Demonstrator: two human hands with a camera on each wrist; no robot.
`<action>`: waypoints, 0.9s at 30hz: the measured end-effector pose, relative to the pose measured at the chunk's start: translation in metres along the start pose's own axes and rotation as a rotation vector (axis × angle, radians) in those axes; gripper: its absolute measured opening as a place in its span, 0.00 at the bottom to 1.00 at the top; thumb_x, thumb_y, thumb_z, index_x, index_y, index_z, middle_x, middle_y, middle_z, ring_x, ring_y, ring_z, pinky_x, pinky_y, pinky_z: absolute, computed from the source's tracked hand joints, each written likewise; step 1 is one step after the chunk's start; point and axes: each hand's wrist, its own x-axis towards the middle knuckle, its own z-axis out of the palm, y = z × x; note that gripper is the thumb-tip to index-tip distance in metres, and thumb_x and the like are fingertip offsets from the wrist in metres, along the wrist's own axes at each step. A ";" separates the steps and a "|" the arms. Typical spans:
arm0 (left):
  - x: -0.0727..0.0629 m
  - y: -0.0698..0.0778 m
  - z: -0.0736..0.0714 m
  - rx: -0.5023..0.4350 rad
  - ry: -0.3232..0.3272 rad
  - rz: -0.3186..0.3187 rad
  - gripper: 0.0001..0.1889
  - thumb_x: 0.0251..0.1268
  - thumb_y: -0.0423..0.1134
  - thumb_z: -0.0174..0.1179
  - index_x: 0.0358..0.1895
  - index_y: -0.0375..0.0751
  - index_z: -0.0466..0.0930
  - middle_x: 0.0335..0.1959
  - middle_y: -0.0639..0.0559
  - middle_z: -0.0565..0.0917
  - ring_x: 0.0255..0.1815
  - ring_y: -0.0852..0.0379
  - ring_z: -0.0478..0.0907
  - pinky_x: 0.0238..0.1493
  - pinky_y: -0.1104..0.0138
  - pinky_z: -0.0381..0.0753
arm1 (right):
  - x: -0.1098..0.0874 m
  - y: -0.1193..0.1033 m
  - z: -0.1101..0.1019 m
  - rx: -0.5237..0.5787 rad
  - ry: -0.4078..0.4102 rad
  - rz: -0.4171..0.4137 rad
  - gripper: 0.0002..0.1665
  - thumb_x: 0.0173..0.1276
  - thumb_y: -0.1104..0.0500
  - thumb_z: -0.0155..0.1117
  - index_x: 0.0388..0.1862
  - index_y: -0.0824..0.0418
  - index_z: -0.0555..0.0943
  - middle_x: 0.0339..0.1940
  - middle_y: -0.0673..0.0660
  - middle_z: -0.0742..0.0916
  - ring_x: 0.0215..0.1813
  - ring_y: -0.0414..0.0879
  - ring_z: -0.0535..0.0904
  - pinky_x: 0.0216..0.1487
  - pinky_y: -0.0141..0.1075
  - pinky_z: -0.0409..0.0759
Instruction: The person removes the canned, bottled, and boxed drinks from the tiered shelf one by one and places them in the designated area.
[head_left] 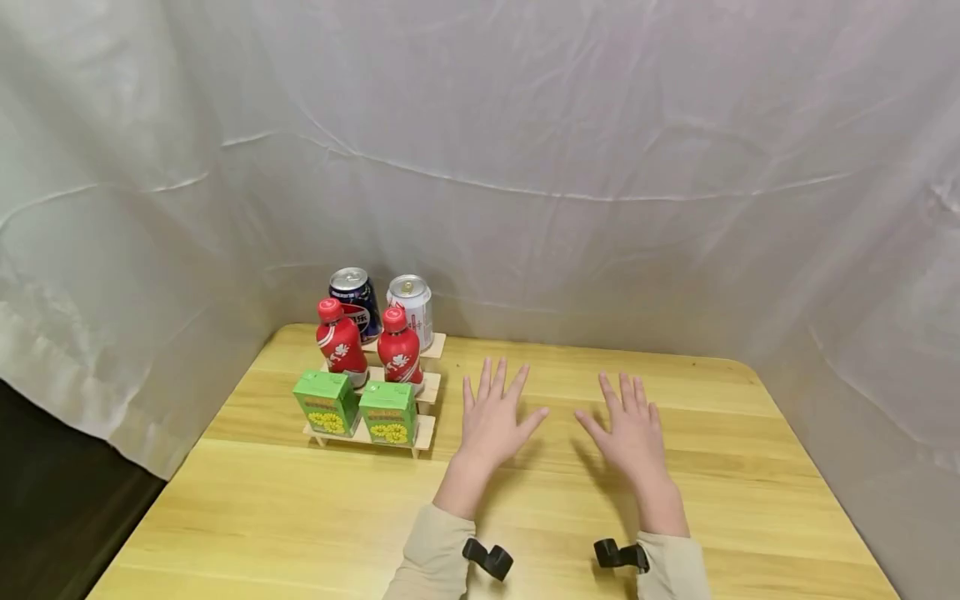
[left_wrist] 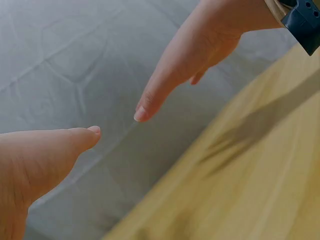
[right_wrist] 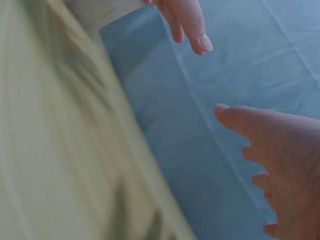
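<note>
We see the nearer green carton [head_left: 388, 414] on the lowest step of a wooden rack [head_left: 425, 432], beside a matching carton [head_left: 327, 404], with red bottles [head_left: 399, 350] on the middle step and cans [head_left: 358, 300] on top. To its right, the left hand [head_left: 491, 425] and then the right hand [head_left: 633, 433] have fingers spread, apparently above the table [head_left: 300, 517], though we cannot judge how high.

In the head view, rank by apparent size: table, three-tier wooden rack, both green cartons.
1. Wooden table
2. Three-tier wooden rack
3. Left green carton and right green carton: look alike, unranked
</note>
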 end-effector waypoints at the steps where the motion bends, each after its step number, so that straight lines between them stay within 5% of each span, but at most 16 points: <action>1: 0.000 0.001 -0.004 -0.004 0.010 0.007 0.40 0.67 0.73 0.38 0.78 0.60 0.52 0.80 0.47 0.48 0.82 0.45 0.34 0.78 0.39 0.35 | 0.000 -0.001 -0.003 0.002 0.006 -0.002 0.50 0.70 0.30 0.47 0.81 0.53 0.47 0.81 0.67 0.47 0.81 0.65 0.35 0.76 0.68 0.38; 9: -0.004 0.010 -0.044 0.031 0.096 0.068 0.35 0.70 0.66 0.45 0.76 0.57 0.57 0.78 0.47 0.58 0.81 0.43 0.45 0.78 0.40 0.42 | -0.004 -0.012 -0.027 0.024 0.046 -0.020 0.48 0.71 0.32 0.50 0.80 0.54 0.51 0.81 0.67 0.49 0.81 0.65 0.38 0.76 0.68 0.42; 14: -0.014 0.007 -0.067 0.082 0.201 0.159 0.31 0.69 0.61 0.51 0.72 0.53 0.66 0.74 0.47 0.67 0.78 0.41 0.57 0.77 0.40 0.49 | -0.006 -0.020 -0.037 0.021 0.085 -0.051 0.47 0.71 0.33 0.50 0.78 0.58 0.55 0.79 0.69 0.55 0.80 0.67 0.43 0.75 0.68 0.47; 27: -0.045 -0.032 -0.117 0.113 0.549 0.355 0.21 0.62 0.51 0.62 0.56 0.47 0.81 0.60 0.47 0.81 0.67 0.43 0.72 0.71 0.39 0.63 | -0.001 -0.041 -0.059 0.051 0.347 -0.254 0.38 0.67 0.47 0.64 0.71 0.62 0.68 0.70 0.66 0.73 0.74 0.65 0.62 0.72 0.62 0.63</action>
